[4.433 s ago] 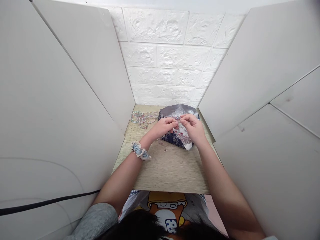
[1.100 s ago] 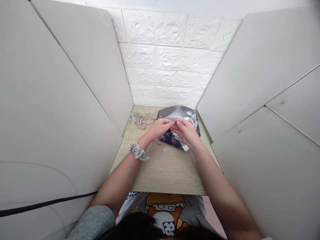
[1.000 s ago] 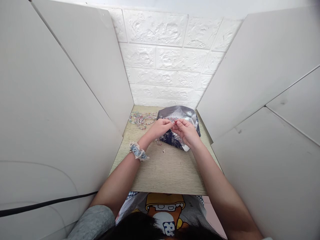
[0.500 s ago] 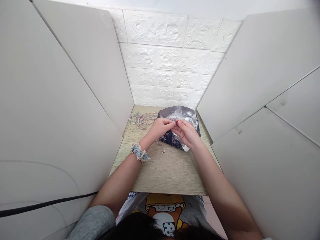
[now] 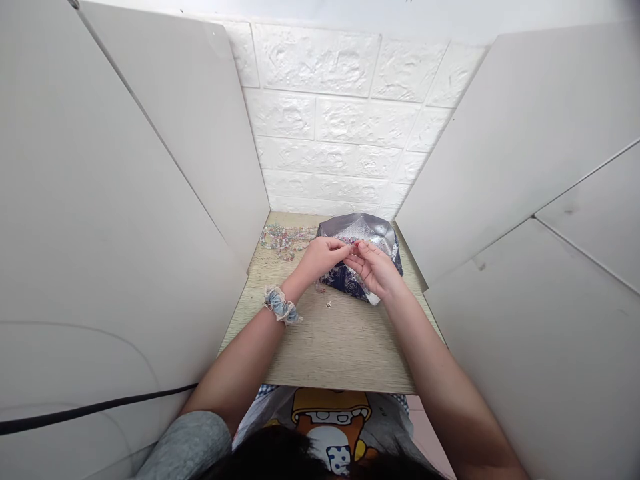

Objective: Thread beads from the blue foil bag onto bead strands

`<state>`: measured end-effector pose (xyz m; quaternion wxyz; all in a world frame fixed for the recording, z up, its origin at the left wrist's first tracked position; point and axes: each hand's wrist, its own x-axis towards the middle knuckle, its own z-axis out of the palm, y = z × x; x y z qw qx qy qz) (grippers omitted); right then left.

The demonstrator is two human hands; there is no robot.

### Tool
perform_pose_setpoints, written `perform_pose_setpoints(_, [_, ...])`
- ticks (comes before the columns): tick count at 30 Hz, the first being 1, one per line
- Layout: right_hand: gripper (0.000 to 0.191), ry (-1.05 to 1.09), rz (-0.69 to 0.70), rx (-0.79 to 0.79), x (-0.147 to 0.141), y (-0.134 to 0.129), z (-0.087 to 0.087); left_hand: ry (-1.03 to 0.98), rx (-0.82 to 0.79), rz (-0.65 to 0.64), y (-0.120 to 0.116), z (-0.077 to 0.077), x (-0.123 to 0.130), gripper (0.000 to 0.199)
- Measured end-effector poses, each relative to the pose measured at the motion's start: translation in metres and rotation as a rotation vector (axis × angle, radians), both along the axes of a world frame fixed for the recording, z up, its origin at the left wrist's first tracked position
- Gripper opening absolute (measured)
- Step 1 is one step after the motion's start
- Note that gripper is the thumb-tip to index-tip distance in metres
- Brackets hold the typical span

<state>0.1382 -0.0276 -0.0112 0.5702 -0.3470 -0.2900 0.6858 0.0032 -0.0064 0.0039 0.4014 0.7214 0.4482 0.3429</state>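
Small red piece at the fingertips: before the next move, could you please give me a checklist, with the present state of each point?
1. Small red piece pinched by the right hand: ok.
2. Left hand fingertips close beside it: ok.
3. Thread or wire between the left fingertips: cannot tell, too small to see.
4. Patterned bag open, silvery lining visible: ok.
5. Beaded strands lying left of the bag: ok; whether they are tangled, cannot tell.
6. Small metallic piece uncovered on the table, in front of the bag: ok.
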Motion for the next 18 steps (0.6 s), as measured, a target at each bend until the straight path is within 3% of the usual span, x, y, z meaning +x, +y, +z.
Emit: perform_pose_setpoints(18, [0.013,-0.016,0.008,-0.021,-0.0014,-0.0016,0.0031,0.021,0.004,0.032,0.0024,-0.0030,0.0001,0.039])
